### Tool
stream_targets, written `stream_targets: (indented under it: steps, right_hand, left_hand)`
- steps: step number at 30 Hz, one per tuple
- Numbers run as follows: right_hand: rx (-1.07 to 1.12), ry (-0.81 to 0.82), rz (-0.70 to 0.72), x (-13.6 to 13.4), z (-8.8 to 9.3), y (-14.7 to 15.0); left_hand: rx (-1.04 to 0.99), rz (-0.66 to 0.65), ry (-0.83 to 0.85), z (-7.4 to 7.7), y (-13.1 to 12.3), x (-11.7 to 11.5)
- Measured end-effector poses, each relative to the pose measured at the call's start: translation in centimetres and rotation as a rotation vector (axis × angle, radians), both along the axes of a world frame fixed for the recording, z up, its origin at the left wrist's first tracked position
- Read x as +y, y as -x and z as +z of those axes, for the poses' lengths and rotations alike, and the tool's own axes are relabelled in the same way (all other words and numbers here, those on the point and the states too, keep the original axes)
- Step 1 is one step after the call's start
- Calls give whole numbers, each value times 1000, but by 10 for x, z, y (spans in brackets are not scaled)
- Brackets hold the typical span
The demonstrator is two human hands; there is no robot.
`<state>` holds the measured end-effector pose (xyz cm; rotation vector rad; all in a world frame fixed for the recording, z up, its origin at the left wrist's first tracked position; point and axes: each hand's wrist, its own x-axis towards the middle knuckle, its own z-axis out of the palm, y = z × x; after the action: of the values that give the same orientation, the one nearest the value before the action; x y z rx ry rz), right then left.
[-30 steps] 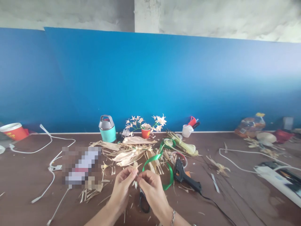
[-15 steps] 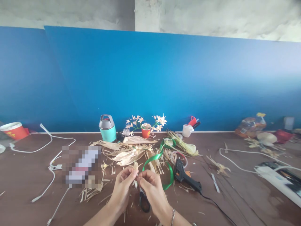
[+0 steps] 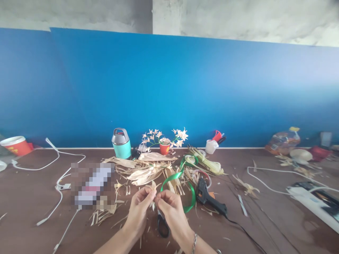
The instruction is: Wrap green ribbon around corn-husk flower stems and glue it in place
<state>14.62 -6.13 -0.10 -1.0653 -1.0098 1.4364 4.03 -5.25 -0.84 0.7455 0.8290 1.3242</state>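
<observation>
Between my two hands is a small pale flower of dried husk (image 3: 153,186), its petals poking up past the fingertips. My left hand (image 3: 141,206) pinches it between thumb and forefinger. Close against it, my right hand (image 3: 171,210) has its thumb and fingertips pressed together at the flower's side; the piece in that pinch is too small to make out. Scissors (image 3: 162,225) with dark handles lie on the table below, partly covered by the right hand. Beyond the fingers spread dried corn husks (image 3: 144,174) and a curling green ribbon (image 3: 192,199).
A black glue gun (image 3: 209,197) with its cord lies to the right. At the back stand a red cup of husk flowers (image 3: 164,147), a turquoise flask (image 3: 122,147) and a white cup of tools (image 3: 211,146). White cables (image 3: 57,208) run along the left.
Both hands stay nearly in the same place, still pinching at the flower. The view has shifted very slightly.
</observation>
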Motion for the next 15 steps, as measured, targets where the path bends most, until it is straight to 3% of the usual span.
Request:
stream_targets:
  steps: [15]
  right_hand:
    - [-105, -90, -74, 11, -9, -6]
  left_hand:
    - [51, -18, 47, -2, 5, 5]
